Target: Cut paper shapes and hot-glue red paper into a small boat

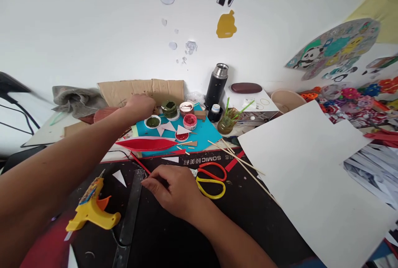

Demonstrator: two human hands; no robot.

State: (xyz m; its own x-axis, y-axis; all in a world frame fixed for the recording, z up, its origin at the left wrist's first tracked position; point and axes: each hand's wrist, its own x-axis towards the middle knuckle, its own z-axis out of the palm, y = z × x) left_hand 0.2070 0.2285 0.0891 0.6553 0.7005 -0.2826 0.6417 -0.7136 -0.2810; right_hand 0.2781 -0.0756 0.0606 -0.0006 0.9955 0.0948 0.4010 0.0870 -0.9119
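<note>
My left hand (141,105) reaches over the back left of the desk, beside the open jar of dark green paint (169,109) and in front of the cardboard. Its fingers point away and are mostly hidden. My right hand (175,189) is pinched on the end of a thin red stick (139,162), which slants up and left. Just to its right are scissors (213,180) with one red and one yellow handle. A clear ruler (132,210) lies left of it. Beyond the stick sits a red, pointed-oval paper shape (146,144).
A yellow glue gun (93,208) lies at the left. Behind stand a pink paint jar (190,121), a black thermos (217,85) and a jar with green sticks (226,123). Thin wooden sticks (239,156) and large white card (311,168) lie right. Cardboard (168,88) leans on the wall.
</note>
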